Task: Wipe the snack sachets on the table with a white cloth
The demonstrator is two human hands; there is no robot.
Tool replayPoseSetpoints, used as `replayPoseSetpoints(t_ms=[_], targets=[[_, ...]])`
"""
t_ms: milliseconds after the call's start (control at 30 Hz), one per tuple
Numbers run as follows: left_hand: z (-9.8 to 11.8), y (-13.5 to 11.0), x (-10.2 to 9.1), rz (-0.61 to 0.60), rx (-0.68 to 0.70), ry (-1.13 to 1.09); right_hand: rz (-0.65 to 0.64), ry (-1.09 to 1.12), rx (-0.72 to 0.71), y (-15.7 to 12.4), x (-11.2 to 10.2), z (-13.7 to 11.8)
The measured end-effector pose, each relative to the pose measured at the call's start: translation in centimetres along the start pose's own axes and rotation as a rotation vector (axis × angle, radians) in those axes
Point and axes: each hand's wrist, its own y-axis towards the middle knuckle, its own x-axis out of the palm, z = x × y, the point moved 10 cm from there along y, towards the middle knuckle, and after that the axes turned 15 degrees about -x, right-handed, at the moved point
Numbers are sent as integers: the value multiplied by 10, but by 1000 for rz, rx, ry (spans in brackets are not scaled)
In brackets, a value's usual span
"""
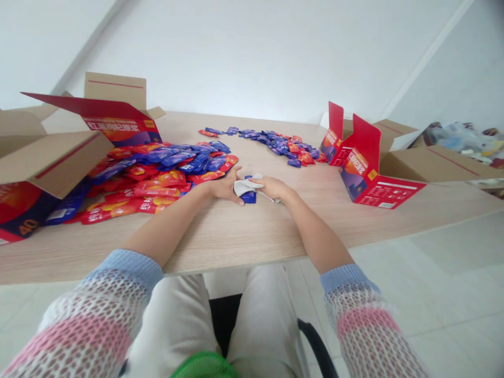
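The right hand (275,188) is gripping a crumpled white cloth (244,187), soft and loosely folded, which is partly covering a flat, rectangular dark-blue sachet (248,198) on the pale wood-grain tabletop (244,231). The left hand (228,185) is holding its thumb and fingers wide apart at the sachet's left side (whether the fingertips are pressing on it, I cannot tell). Just beside that hand, a broad heap of glossy red and blue sachets (161,190) is spreading toward the open red-printed cardboard boxes on the left (23,207), whose stiff flaps are showing plain brown board. Farther back, a thinner band of blue and red sachets (275,143) is curving toward two open, angular red cardboard boxes on the right (388,191). Openwork knitted sleeves (102,315), striped white and pink with smoother-looking blue cuffs, are leaving the wrists and forearms bare.
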Motion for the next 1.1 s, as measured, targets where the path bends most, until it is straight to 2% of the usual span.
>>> replayPoseSetpoints(t_ms=[67, 133, 233, 333, 400, 467, 533, 633, 800, 933, 1100], targets=[[-3, -1, -3, 24, -40, -2, 24, -117, 87, -2, -6, 9], [-6, -2, -5, 45, -70, -25, 25, -126, 78, -2, -7, 11], [-7, -3, -4, 55, -62, -132, 22, 12, -60, -1, -6, 5], [-6, -5, -4, 90, -45, -232, -46, 214, -271, -2, 1, -14], [-6, -6, -4, 102, -56, -222, -112, 321, -394, -4, 6, -32], [-4, -7, -3, 91, -53, -181, -123, 368, -446, -6, 6, -43], [0, -8, -4, 81, -16, -154, -86, 361, -414, -6, 4, -44], [4, -10, -8, 75, 44, -146, -30, 294, -287, -4, 3, -29], [-5, -8, -4, 6, -25, -74, 67, 73, -125, -5, -6, 3], [-8, -7, 2, -63, -40, -57, 9, 55, -191, -7, -5, -2], [-6, -5, 6, -79, 55, -158, -104, 241, -376, -11, -4, -46]])
